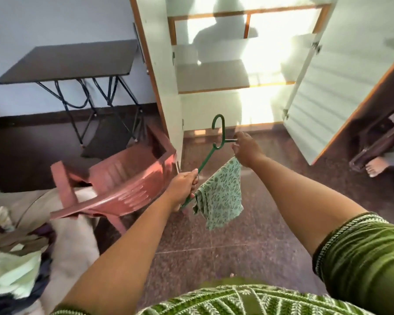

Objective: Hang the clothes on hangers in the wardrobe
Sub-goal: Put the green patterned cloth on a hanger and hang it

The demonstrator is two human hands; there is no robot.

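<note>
cloth [221,196]: soft, light, drooping below hanger [208,156] | left hand [184,183], right hand [245,148] gripping hanger's ends; holding there seems safest

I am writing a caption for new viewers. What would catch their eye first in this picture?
In the middle, the left hand and right hand hold a green hanger with a patterned cloth drooping from it. Behind it the wardrobe stands open, sunlit and with bare shelves. A red chair stands at left.

One hanger [216,142], one patterned cloth [221,196], one chair [123,185], one table [71,60], two hands.
</note>
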